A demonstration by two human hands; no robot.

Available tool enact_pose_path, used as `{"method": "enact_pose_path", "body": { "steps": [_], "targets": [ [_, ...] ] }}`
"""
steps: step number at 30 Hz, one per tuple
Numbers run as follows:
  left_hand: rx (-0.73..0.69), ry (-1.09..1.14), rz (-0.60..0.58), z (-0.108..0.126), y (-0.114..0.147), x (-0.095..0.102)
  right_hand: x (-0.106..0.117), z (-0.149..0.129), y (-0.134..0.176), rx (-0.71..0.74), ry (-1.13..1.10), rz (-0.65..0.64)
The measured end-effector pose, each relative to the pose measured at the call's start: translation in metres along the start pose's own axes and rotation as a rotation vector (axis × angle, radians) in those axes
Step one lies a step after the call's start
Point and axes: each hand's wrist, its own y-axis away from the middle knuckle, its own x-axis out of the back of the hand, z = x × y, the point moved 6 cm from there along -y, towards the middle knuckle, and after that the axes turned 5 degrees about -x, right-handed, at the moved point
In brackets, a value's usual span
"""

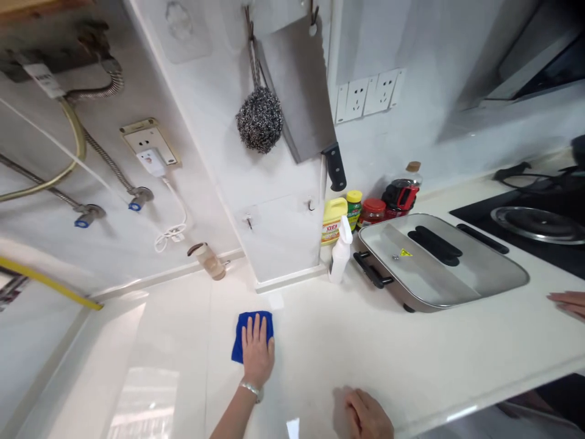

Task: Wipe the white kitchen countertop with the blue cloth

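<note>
My left hand (pixel 258 360), with a bracelet at the wrist, lies flat on a folded blue cloth (pixel 238 345). Its fingers are stretched out and press the cloth against the white countertop (pixel 315 347). Near the front of the counter rests my right hand (pixel 371 417), its fingers curled in; no object shows in it, and its lower part is cut off by the frame's edge.
An electric pan (pixel 493 268) with a glass lid stands right, beside a white spray bottle (pixel 340 253) and several condiment containers. A cleaver (pixel 299 85) and steel scourer (pixel 260 119) hang above. A cup (pixel 210 262) lies tilted by the wall. Another person's hand (pixel 570 302) is far right.
</note>
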Motion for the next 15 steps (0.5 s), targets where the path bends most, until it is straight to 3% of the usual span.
{"method": "enact_pose_path", "body": {
  "steps": [3, 7, 15],
  "targets": [
    [-0.051, 0.024, 0.004, 0.042, 0.011, 0.002, 0.006, 0.001, -0.004, -0.097, -0.207, -0.109],
    [-0.142, 0.092, -0.005, 0.105, 0.005, 0.000, 0.030, 0.014, -0.008, -0.263, -0.441, -0.194],
    [-0.492, 0.310, -0.197, 0.263, 0.000, -0.002, 0.101, 0.082, -0.009, -0.449, -0.403, 0.059]
  ]
}}
